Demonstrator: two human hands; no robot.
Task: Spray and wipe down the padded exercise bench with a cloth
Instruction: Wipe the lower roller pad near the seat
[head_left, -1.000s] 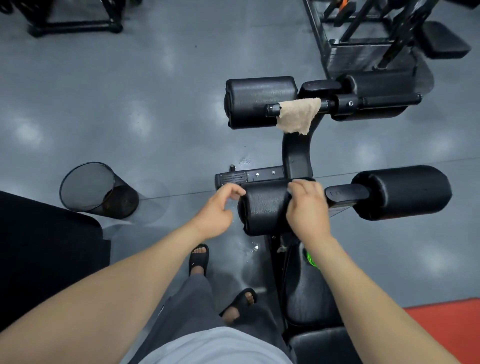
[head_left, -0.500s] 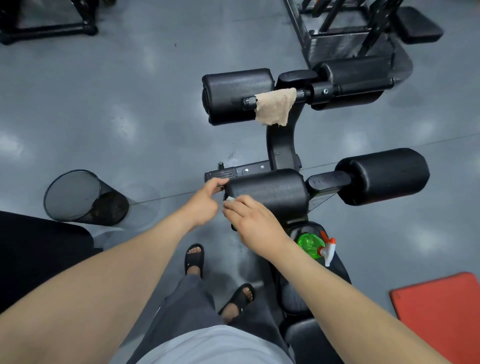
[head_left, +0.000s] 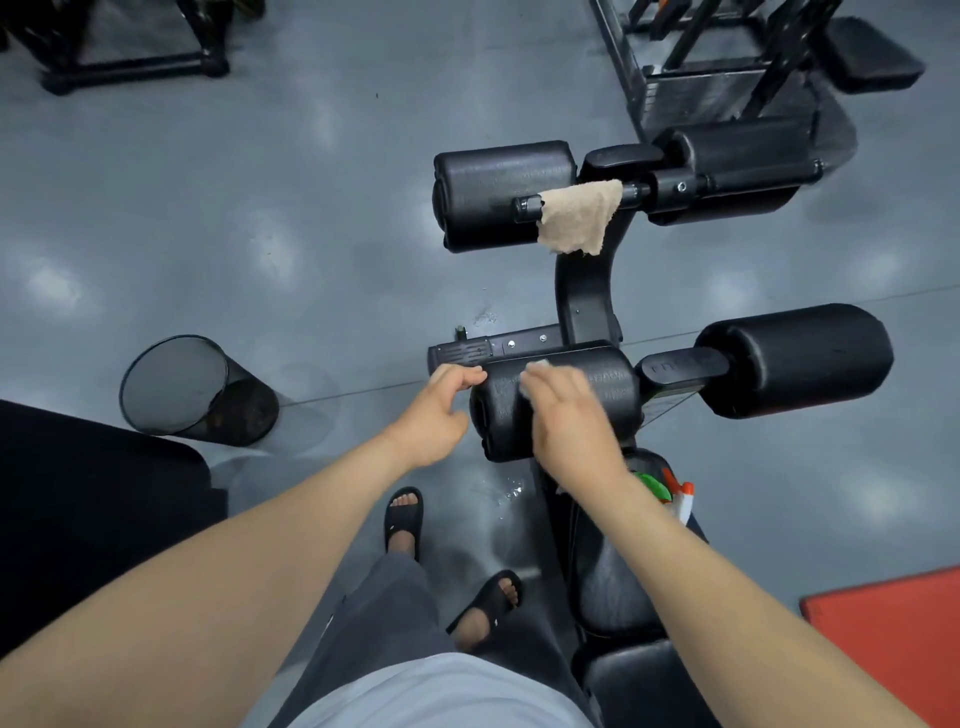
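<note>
Your right hand, held flat, pressed what looked like a small white cloth onto the near roller pad. Your left hand gripped that pad's left end. A tan cloth hung beyond the pad.

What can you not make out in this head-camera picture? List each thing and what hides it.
Head view: the wipe on the roller pad, only a pale sliver; the right hand covers it and motion blurs it.
Head view: the spray bottle, mostly behind the right forearm; label unreadable.
Head view: the red mat, cut off by the right edge.
Head view: the waste bin, contents lost in dark mesh.
</note>
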